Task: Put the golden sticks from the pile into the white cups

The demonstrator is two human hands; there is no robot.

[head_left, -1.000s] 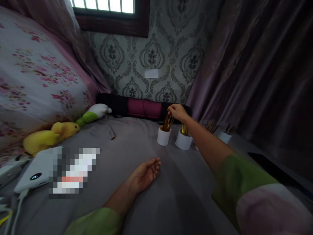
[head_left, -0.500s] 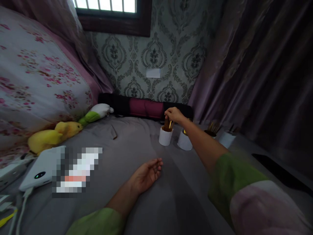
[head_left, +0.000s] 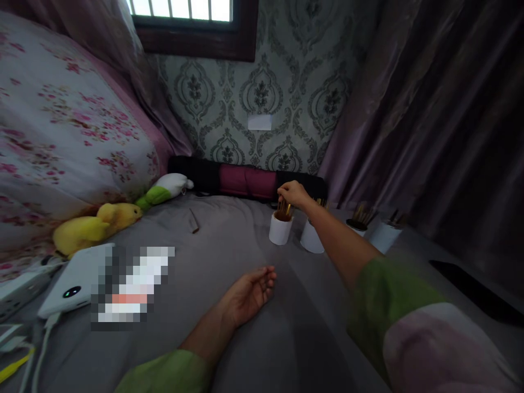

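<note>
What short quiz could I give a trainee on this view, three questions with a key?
1. Which of the two hands is at the thin sticks in the leftmost white cup?
2. What colour is the middle section of the long roll at the back?
A) green
B) maroon
C) yellow
3. True or false: the left hand is gripping that cup.

Key:
1. The right hand.
2. B.
3. False: it is well apart from the cup, its fingers loosely curled.
</note>
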